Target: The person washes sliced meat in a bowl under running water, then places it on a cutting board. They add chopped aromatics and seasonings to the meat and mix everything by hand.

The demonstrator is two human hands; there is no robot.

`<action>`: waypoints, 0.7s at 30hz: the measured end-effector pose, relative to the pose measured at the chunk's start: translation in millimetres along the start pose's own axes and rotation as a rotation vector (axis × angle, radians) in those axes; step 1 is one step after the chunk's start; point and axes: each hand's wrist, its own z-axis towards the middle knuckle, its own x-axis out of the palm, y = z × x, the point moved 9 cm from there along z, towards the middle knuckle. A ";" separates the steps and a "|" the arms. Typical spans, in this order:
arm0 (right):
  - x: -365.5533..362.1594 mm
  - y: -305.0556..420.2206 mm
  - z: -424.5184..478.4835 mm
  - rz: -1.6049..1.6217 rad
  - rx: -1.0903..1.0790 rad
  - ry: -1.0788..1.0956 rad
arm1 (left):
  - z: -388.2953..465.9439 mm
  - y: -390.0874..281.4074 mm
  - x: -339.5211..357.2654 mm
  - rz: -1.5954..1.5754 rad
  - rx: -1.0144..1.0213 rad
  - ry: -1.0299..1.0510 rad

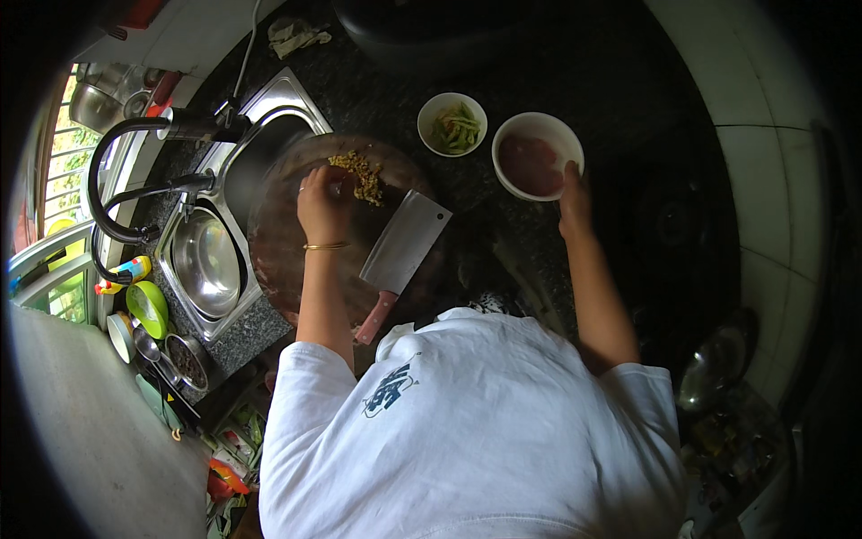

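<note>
My left hand (pixel 326 205) is over the round wooden chopping board (pixel 283 269), beside a small heap of chopped yellow-green food (pixel 360 176); its fingertips are partly hidden, with something dark reddish by them. To its right a cleaver (pixel 406 242) with a pink handle lies on the board. My right hand (pixel 574 202) grips the near right rim of a white bowl (pixel 498 151) with reddish contents, which look like raw meat (pixel 531 164). Left of that bowl stands a smaller white bowl (pixel 423 138) holding cut green vegetable strips (pixel 459 128).
At the left is a steel sink (pixel 286 87) with a black faucet (pixel 97 182) and a metal basin (pixel 205 263). A green bowl (pixel 147 308), a ladle (pixel 146 343) and a pot (pixel 188 362) stand beside it. A crumpled cloth (pixel 294 37) lies at the back.
</note>
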 end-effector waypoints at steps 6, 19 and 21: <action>-19.6 11.9 5.5 -0.269 -0.074 -0.118 | 20.5 -80.0 63.1 -0.130 0.210 0.157; -92.6 4.7 -40.1 -0.067 -0.301 -0.191 | 39.0 -117.8 166.7 0.103 0.383 0.324; -94.6 4.3 -47.5 -0.110 -0.308 -0.204 | 34.5 -121.1 163.8 0.101 0.425 0.347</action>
